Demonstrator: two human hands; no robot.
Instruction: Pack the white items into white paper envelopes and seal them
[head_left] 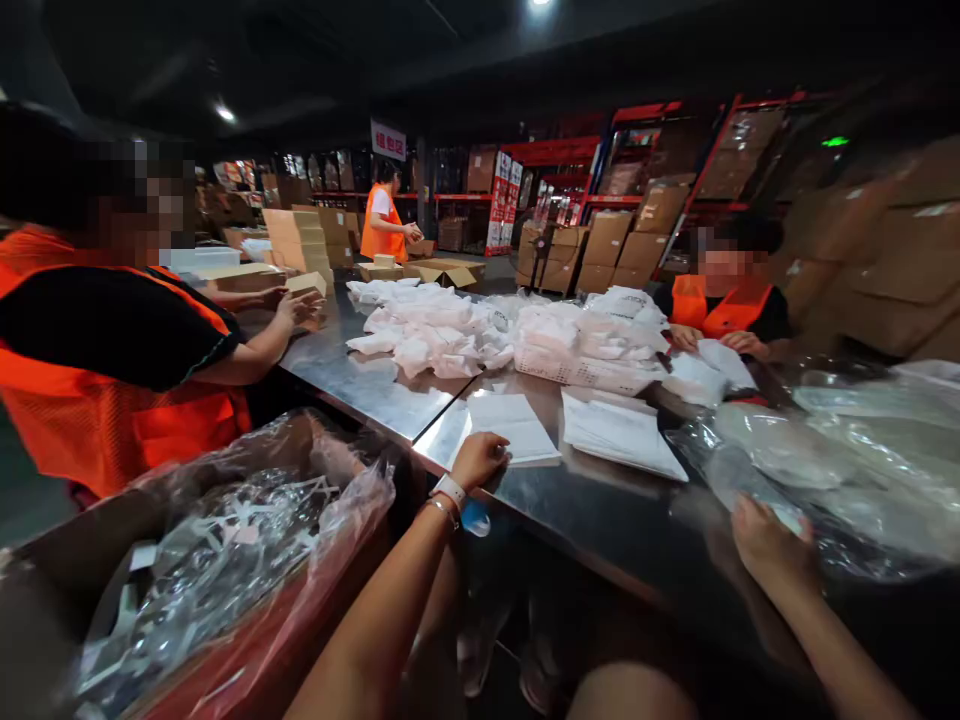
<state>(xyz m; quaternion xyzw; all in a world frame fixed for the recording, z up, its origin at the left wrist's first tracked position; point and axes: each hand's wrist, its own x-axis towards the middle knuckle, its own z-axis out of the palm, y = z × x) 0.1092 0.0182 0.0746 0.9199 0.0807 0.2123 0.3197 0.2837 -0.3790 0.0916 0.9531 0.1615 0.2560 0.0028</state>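
Note:
My left hand (478, 458) rests on the steel table (360, 385) with its fingers curled onto the near edge of a stack of white flat bags (511, 425). A white band sits on that wrist. My right hand (769, 545) lies further right with its fingers closed on a clear plastic bag (750, 475) from the crumpled heap of clear plastic (862, 470). A second stack of white flat bags (619, 432) lies between my two hands.
A carton lined with clear plastic and filled with white hangers (217, 560) stands at my left. A white basket of packed goods (589, 350) and loose white packets (427, 330) cover the table's middle. Persons in orange vests work at left (112, 360), right (724, 300) and far back (382, 225). Cartons fill the racks.

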